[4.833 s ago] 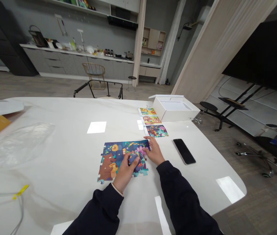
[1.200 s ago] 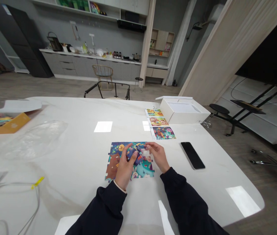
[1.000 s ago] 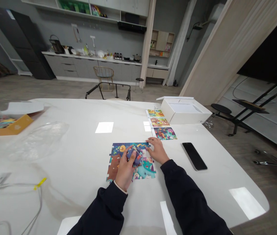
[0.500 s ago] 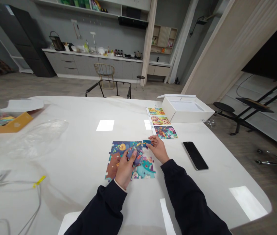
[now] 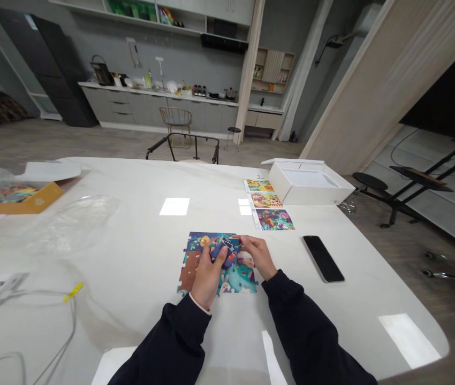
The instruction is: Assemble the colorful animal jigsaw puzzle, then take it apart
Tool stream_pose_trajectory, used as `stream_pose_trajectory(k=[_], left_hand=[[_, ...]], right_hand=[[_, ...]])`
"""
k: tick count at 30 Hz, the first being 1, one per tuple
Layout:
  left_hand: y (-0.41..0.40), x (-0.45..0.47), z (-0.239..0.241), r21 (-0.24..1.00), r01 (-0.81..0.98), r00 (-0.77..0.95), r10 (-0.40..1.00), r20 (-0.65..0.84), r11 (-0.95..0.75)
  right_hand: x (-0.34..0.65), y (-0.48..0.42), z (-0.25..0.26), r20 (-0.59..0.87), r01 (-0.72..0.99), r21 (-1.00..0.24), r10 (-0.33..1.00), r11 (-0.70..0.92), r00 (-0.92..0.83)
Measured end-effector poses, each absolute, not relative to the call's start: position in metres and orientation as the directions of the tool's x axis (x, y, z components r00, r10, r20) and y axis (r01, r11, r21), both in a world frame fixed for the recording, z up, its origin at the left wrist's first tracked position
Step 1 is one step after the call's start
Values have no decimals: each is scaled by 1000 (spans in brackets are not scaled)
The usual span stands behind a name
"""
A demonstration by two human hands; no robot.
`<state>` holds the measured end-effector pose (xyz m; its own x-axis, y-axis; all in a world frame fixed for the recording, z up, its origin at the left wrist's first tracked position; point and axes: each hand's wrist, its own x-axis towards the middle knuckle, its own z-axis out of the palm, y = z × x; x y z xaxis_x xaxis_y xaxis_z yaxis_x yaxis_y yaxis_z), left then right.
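A colourful jigsaw puzzle lies on the white table just in front of me. My left hand hovers over its middle, closed round a small stack of loose puzzle pieces. My right hand is beside it at the puzzle's right side, its fingertips pinched on a piece at the top of that stack. Both dark sleeves reach in from the bottom edge.
A black phone lies right of the puzzle. A sheet of picture cards and an open white box sit beyond. At left are a clear plastic bag, an orange box and a white cable.
My right hand came back from the puzzle's upper right corner to the stack in my left hand. The left hand has stayed over the puzzle, still gripping the pieces.
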<state>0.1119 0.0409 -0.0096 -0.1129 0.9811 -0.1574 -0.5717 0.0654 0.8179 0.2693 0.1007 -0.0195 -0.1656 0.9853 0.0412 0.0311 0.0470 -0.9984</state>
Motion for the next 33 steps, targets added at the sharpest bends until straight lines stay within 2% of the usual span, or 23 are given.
stream_pose_trajectory(k=[2, 5, 8, 10, 14, 18, 20, 26, 31, 33], left_hand=[[43, 104, -1, 792, -607, -129, 976, -175, 62], [48, 80, 13, 722, -686, -107, 969, -223, 90], [54, 46, 18, 682, -722, -92, 961, -262, 117], [56, 25, 18, 667, -731, -85, 950, -301, 146], [58, 4, 15, 628, -758, -115, 912, -393, 175], [55, 8, 13, 636, -749, -122, 904, -410, 187], [54, 13, 9, 653, -730, -107, 910, -401, 202], [50, 22, -4, 751, -609, -10, 944, -329, 255], [47, 27, -2, 819, -508, -16, 948, -317, 265], [46, 29, 0, 838, -473, -5, 949, -314, 274]], right_hand=[[271, 106, -20, 189, 221, -950, 971, 218, -145], [267, 112, -26, 349, 546, -734, 914, 404, -207], [259, 114, -33, 349, 719, -548, 898, 427, -267], [253, 116, -37, 333, 766, -509, 911, 392, -245], [247, 122, -43, 316, 743, -593, 939, 309, -138], [246, 123, -45, 273, 569, -781, 960, 258, -62], [245, 121, -43, 269, 495, -828, 961, 262, -59], [242, 113, -30, 392, 500, -755, 903, 424, -174], [245, 107, -27, 458, 540, -649, 842, 535, -284], [245, 106, -26, 469, 529, -642, 830, 555, -301]])
